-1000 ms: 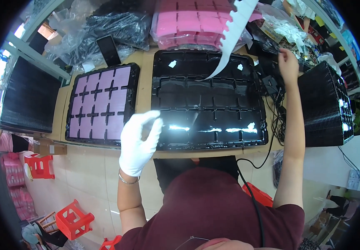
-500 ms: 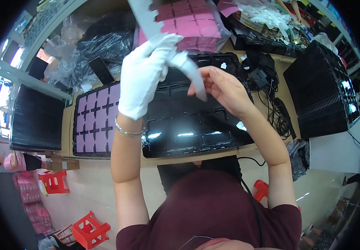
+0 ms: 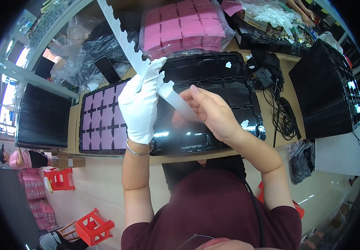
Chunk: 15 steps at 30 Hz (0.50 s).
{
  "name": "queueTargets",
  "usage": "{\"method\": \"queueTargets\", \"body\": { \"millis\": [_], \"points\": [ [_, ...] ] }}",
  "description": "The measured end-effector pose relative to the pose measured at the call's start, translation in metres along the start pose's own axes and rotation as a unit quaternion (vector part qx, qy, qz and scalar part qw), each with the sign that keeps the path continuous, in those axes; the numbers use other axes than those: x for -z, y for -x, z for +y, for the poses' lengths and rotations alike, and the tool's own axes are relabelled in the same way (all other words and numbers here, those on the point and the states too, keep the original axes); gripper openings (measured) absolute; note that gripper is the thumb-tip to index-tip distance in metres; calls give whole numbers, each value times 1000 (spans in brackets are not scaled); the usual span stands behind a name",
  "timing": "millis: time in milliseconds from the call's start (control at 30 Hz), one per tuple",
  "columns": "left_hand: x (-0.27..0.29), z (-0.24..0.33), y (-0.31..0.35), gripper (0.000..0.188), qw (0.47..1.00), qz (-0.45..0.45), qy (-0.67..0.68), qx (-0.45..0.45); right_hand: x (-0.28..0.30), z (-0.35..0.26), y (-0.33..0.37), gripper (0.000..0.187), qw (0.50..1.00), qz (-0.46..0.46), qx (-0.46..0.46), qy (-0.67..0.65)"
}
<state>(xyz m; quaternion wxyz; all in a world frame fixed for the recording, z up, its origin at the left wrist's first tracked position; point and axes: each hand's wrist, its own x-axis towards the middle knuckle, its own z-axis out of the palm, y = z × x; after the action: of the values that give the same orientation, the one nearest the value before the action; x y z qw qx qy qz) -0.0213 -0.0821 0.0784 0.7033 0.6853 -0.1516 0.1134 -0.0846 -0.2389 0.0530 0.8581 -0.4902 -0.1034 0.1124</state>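
My left hand [image 3: 139, 110], in a white glove, is closed around a long white strip [image 3: 123, 39] with a notched edge. The strip runs up past the far edge of the work surface and slants down to the right below the glove. Its smooth lower end lies against my bare right hand [image 3: 213, 112], whose curled fingers pass behind it; the fingertips are partly hidden and blurred. Beneath both hands is a glossy black moulded tray [image 3: 225, 89] with small white pieces on it. A tray with purple sheets [image 3: 100, 118] and black cross-shaped dividers lies to its left.
Stacks of black trays stand at left [image 3: 42, 116] and right [image 3: 327, 89]. Bagged pink sheets [image 3: 184, 25] lie at the back. A phone [image 3: 107, 70] rests by clear plastic wrap. Black cables [image 3: 277, 118] coil at right. Red stools [image 3: 92, 227] stand on the floor.
My left hand has come nearer with the strip, whose notched length now shows more fully. My right hand has moved down slightly, and the strip's lower end now reaches into it.
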Motion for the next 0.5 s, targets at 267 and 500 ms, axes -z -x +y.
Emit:
{"method": "queueTargets", "body": {
  "millis": [267,500],
  "points": [
    [12,9,9,24,998,49,-20,-20,-11,6,1,46,1000,-1,3,-10],
    [22,9,12,22,997,57,-50,-16,-20,6,-1,41,1000,-14,11,1]
  ]
}}
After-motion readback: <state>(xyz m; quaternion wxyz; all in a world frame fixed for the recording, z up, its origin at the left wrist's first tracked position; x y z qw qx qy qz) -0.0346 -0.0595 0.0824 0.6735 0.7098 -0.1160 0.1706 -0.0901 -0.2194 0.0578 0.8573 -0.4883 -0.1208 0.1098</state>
